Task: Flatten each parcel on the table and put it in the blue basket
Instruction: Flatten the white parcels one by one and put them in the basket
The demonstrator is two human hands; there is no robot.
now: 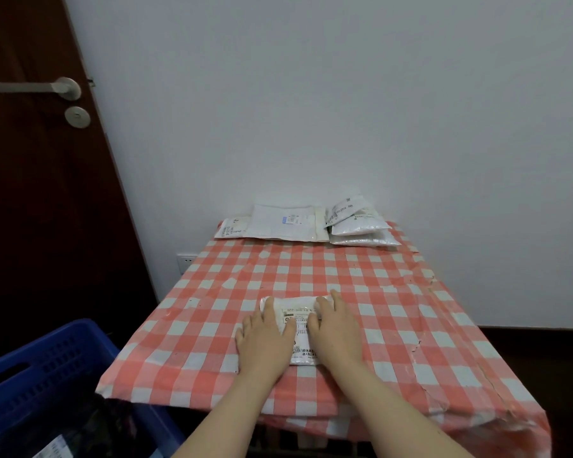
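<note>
A white parcel [299, 325] with a printed label lies near the front of the table [394, 312], which wears a red-and-white checked cloth. My left hand [266, 342] presses flat on its left side and my right hand [336, 328] presses flat on its right side, fingers straight. At the table's far edge lie more white parcels: a small one [230, 230], a large flat one [286, 223] and a stack of padded ones [359, 226]. The blue basket [47, 368] stands on the floor at the lower left, with a parcel corner showing inside.
A dark brown door [40, 193] with a metal handle is at the left. A white wall runs behind the table, with a socket [186, 261] low beside it. Dark floor lies to the right of the table.
</note>
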